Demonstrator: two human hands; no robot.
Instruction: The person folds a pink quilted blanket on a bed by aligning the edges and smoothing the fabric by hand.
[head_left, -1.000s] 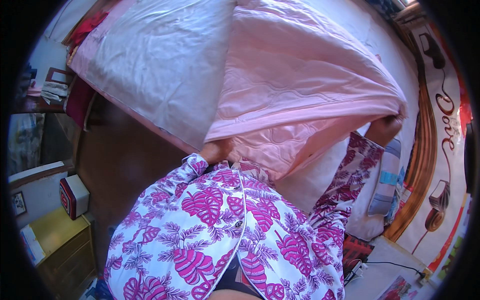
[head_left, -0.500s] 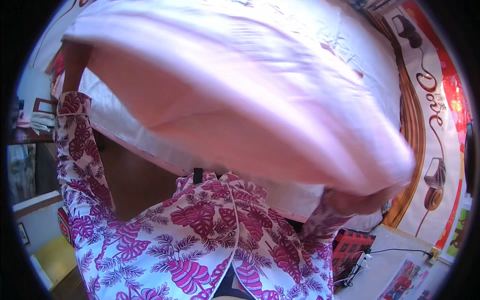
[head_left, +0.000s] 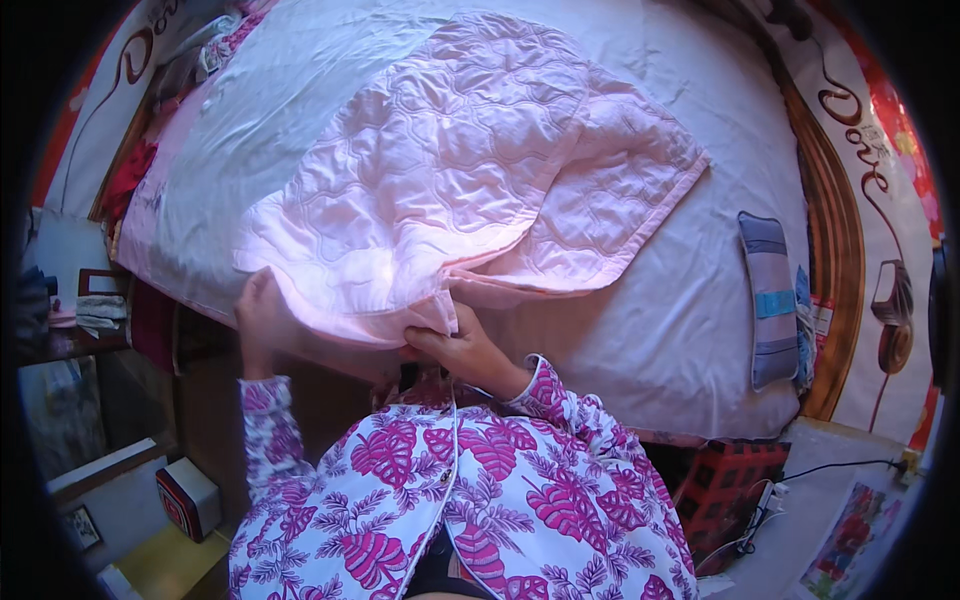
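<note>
A pink quilt (head_left: 440,150) with wavy stitching lies partly folded over itself on the pale bed sheet (head_left: 640,350). At its near left corner my left hand (head_left: 260,312) is closed on the edge, a little blurred. My right hand (head_left: 468,352) pinches the near edge close to the middle, thumb on top, just in front of my body. A layered fold opens beside the right hand, and the quilt's far right corner lies flat on the sheet.
A grey-blue pillow (head_left: 768,300) rests at the bed's right side, by the brown striped wooden edge (head_left: 832,260). A red-and-black checked box (head_left: 725,490) with white cables stands at the lower right. Folded cloths (head_left: 100,312) sit at the left.
The quilt was spread in the air between my raised, wide-apart hands; it has come down onto the bed, folded. My right hand moved inward to the middle; my left came down and inward.
</note>
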